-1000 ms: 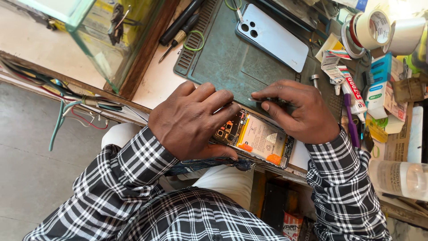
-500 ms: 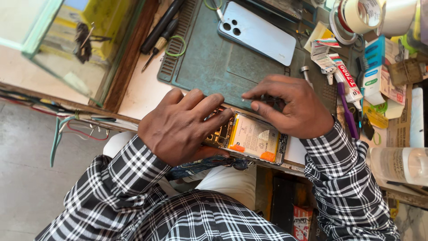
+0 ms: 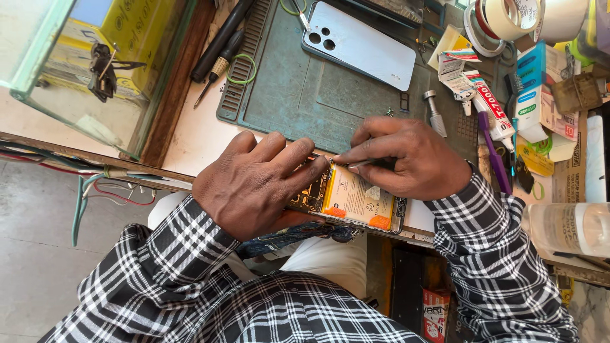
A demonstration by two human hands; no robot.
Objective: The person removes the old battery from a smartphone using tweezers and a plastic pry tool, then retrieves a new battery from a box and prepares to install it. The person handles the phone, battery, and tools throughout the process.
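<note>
While the left hand lies curled over one end of the opened phone, its grip pressed together on the casing, the right hand pinches a thin metal tool whose tip meets the phone's upper edge. The phone rests at the near edge of the counter, beneath both grips, its yellow battery exposed between them. Beyond the grips lies a green work mat carrying a pale blue back cover; past the right grip lie a glue tube and tape rolls
</note>
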